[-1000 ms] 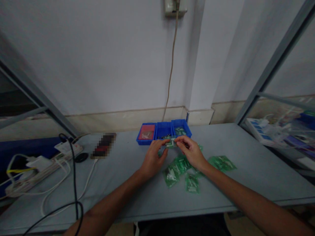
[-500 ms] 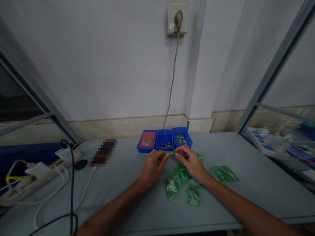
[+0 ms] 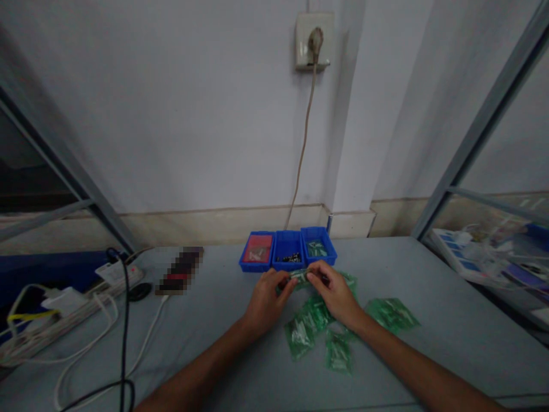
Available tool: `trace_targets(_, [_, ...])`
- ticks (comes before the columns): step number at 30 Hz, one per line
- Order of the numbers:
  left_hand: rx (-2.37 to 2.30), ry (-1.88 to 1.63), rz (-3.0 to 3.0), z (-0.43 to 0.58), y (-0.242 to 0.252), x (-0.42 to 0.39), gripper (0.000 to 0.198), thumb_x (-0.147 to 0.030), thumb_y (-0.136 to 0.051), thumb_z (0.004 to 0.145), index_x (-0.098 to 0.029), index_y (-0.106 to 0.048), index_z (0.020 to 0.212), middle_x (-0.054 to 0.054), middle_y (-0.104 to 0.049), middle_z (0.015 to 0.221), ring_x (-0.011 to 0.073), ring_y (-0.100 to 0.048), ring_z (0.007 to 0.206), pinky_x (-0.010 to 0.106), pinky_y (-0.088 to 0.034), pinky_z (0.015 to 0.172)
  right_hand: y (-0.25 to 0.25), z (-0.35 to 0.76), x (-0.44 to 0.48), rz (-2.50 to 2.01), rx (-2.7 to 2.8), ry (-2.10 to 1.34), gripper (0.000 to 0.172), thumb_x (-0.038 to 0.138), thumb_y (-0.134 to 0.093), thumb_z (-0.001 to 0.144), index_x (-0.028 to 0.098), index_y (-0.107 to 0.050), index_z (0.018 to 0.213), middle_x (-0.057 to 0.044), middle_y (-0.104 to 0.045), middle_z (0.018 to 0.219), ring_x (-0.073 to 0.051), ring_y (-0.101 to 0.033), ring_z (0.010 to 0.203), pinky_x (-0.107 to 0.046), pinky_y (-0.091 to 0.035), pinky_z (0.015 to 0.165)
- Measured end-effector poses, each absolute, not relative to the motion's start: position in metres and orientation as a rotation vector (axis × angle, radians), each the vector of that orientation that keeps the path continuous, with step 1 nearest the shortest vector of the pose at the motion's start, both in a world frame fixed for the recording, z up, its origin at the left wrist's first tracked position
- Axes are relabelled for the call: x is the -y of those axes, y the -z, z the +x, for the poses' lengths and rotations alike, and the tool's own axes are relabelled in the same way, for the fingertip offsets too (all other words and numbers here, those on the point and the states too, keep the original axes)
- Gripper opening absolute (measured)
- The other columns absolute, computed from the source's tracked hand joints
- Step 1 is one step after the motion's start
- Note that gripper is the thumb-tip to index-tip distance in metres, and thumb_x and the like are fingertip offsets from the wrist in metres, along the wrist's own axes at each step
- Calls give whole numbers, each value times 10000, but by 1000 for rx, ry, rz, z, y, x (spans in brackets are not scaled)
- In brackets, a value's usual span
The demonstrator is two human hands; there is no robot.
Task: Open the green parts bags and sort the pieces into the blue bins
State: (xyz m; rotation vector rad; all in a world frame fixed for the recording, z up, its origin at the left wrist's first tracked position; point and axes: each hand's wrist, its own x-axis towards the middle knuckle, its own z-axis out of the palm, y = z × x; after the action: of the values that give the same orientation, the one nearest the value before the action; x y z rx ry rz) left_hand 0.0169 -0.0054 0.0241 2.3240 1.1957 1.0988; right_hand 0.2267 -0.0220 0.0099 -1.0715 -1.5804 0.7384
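Note:
Between my two hands is a small green plastic bag, pinched at its left end by my left hand and at its right end by my right hand. What is inside it is too small to make out. Several more green plastic bags with pale pieces in them lie on the table below and around my right hand; another bag lies to the right of my right forearm. Just beyond my hands stand three blue bins: the left bin holds a red packet, the middle bin small dark and shiny parts, the right bin greenish pieces.
At the left are a power strip with plugs, black and white cables, a round black object and a blurred-out object. A wall socket has a cord hanging down behind the bins. Metal frame posts flank the grey table.
The whole scene sits slightly lower in view. More of the green bag shows between my fingers, which still pinch it at both ends. The bins and loose bags have stayed put.

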Motion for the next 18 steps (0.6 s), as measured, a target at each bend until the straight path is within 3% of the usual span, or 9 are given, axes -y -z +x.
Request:
trace_targets(8, [-1166, -1139, 2262, 18, -23, 7, 315, -390, -583, 1036, -203, -622, 787, 23, -643, 763, 200, -611, 763, 311, -460, 703, -6, 225, 22, -1036, 1483, -835, 287, 448, -623, 1018, 268, -538, 1224, 15, -649, 831, -206, -617, 760, -305, -452, 692])
trace_targets(18, [-1139, -1161, 2248, 18, -24, 7, 277, -361, -587, 1035, -202, -632, 813, 25, -652, 783, 198, -619, 775, 300, -470, 707, -9, 226, 23, -1013, 1435, -886, 281, 459, -642, 1005, 275, -488, 1150, 25, -643, 802, -197, -597, 714, -306, -411, 664])
